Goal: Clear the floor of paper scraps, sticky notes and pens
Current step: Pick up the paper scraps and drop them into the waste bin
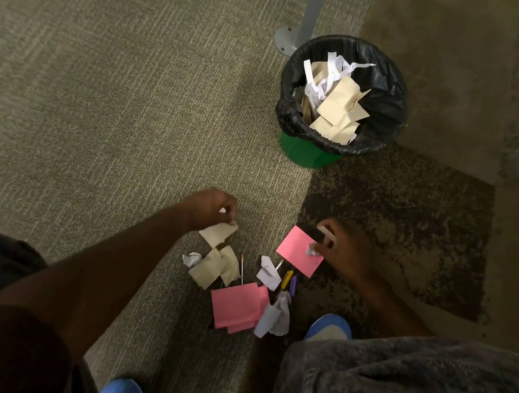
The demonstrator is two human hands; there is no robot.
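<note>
My left hand (210, 207) pinches the top corner of a cream paper scrap (217, 233) above the carpet. My right hand (337, 247) grips a pink sticky note (297, 248) together with a small white scrap and something dark behind the note. On the floor between my feet lie more cream scraps (215, 265), crumpled white paper bits (267, 274), a stack of pink sticky notes (235, 304), a thin pen (242, 268), and yellow and purple pens (289, 281).
A green bin (304, 151) with a black liner stands ahead to the right, holding cream and white paper. A grey metal post and base plate (284, 37) rise behind it. My blue shoes (329, 327) flank the pile. A darker carpet tile lies on the right.
</note>
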